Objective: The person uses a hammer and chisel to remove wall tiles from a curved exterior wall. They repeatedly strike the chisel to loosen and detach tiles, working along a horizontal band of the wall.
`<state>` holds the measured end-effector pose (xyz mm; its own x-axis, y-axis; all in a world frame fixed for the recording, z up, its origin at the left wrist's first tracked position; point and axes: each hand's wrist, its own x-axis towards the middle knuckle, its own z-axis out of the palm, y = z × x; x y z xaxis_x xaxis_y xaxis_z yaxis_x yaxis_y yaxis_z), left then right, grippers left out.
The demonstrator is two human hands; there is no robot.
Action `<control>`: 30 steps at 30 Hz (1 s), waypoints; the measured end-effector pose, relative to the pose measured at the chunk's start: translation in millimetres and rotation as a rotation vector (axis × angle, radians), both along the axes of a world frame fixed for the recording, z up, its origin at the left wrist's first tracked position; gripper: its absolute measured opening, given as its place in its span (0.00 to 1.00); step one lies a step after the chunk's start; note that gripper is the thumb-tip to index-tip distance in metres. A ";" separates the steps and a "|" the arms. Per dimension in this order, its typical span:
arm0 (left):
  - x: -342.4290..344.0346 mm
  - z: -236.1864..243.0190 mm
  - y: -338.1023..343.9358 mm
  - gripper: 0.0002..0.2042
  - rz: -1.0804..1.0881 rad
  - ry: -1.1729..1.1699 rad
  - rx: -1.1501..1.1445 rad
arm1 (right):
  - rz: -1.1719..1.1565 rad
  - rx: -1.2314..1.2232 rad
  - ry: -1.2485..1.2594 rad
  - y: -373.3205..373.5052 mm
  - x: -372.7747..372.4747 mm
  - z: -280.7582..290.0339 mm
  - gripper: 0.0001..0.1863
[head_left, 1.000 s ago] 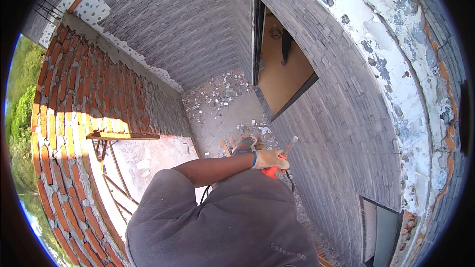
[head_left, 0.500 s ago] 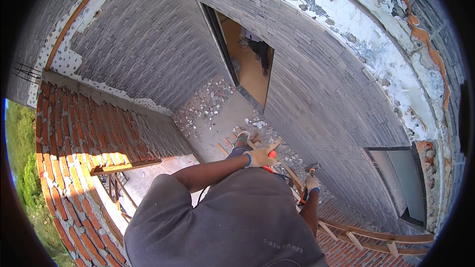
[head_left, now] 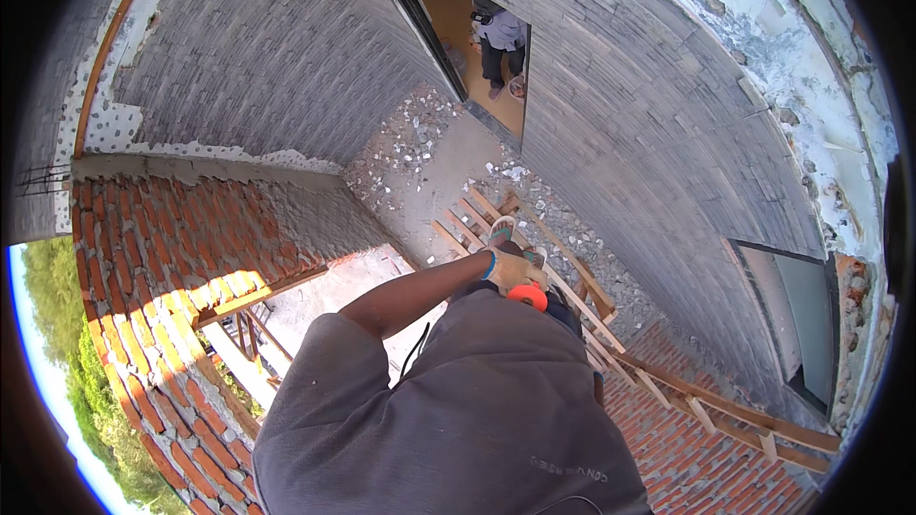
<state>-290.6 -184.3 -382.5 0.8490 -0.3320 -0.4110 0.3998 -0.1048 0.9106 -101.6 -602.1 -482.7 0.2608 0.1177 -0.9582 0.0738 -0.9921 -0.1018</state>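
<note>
My left hand [head_left: 516, 271], in a tan work glove with a blue cuff, is in front of my waist with its fingers closed. Right against it is a tool with a round orange end [head_left: 527, 298]; the rest of this tool is hidden by the hand and my body. My right hand is out of sight behind my grey shirt [head_left: 448, 410]. My sandalled foot [head_left: 501, 229] rests on a wooden ladder-like frame [head_left: 582, 300] below.
A grey stone-clad wall [head_left: 658, 133] stands to the right, with broken plaster above. Rubble [head_left: 410, 138] lies on the floor. Another person [head_left: 501, 43] is in the doorway. A brick wall [head_left: 162, 248] with a wooden-framed opening is at left.
My view has shifted. My left hand's fingers have curled in beside the orange end. My right hand, earlier gripping a hammer-like tool, has left the view. The person in the doorway shows more fully.
</note>
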 end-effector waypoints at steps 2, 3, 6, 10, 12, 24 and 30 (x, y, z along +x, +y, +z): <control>5.0 2.3 -1.6 0.19 -0.160 0.095 0.052 | -0.022 -0.034 0.011 -17.2 -8.7 8.2 0.23; 7.6 3.4 -2.4 0.21 -0.245 0.139 0.078 | -0.038 -0.048 0.013 -22.7 -11.2 11.5 0.23; 15.4 6.4 -3.9 0.25 -0.375 -0.023 0.270 | -0.079 -0.066 0.012 -30.7 -12.2 19.8 0.24; 22.3 16.0 -6.9 0.23 -0.345 0.097 0.272 | -0.132 -0.050 -0.012 -20.3 -3.5 22.2 0.25; 24.6 25.2 -6.8 0.21 -0.321 0.013 0.408 | -0.168 -0.029 -0.026 -7.6 3.1 20.8 0.25; -10.0 21.4 -0.5 0.16 0.065 -0.114 0.644 | -0.148 0.138 -0.045 105.6 32.2 2.2 0.21; -26.6 9.1 2.6 0.20 0.474 -0.372 0.611 | 0.068 0.252 -0.076 160.9 24.9 -1.1 0.21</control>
